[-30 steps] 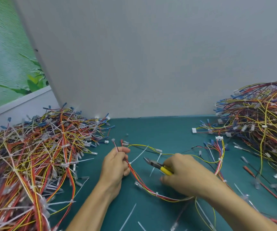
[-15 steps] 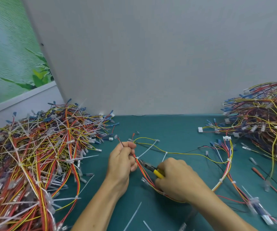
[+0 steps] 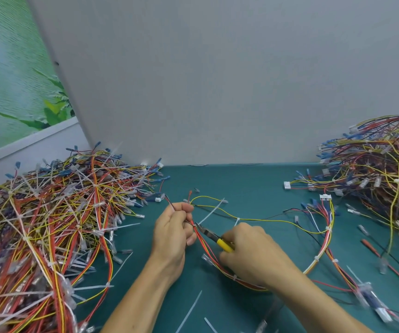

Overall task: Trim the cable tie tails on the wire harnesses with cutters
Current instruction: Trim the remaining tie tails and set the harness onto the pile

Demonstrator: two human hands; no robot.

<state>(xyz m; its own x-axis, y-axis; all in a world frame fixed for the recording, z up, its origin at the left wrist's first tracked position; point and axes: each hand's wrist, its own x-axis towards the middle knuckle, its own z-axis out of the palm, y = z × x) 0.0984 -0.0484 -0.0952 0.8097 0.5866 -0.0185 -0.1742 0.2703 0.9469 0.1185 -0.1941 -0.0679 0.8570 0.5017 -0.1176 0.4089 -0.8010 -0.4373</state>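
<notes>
At the middle of the mat (image 3: 241, 183), head view: a wire harness (image 3: 204, 248) of red, orange and yellow strands lies between the two hands. It passes under the right hand and loops away to the right.
Left hand (image 3: 172, 234): fingers curled. The thumb and fingertips pinch the harness near its upper end, and thin red and black wires stick out above the thumb.
Right hand (image 3: 253, 255): fingers wrapped round the yellow handles of the cutters (image 3: 214, 236). The back of the hand faces the camera, and most of the fingertips are hidden.
Cutters: the dark nose points up and to the left. Its tip is at the harness, just beside the left fingers. Whether the blades are apart or closed cannot be told.
Cable tie tail (image 3: 209, 213): a white strip that starts at the harness by the cutter tip. It slants up and to the right over the mat.
Left pile (image 3: 49, 224): a heap of tangled harnesses on the left side of the mat, with many long white tails sticking out.
Right pile (image 3: 386, 176): a second heap at the right edge, against the partition, with small white ties round its bundles.
Connector (image 3: 287, 185): a white plug on the mat at the near edge of the right pile.
Loose tails (image 3: 189, 311): white strips lying flat on the mat between the forearms.
Partition (image 3: 217, 80): a plain grey board standing upright behind the mat.
Poster (image 3: 13, 92): a picture of green leaves at the far left.
</notes>
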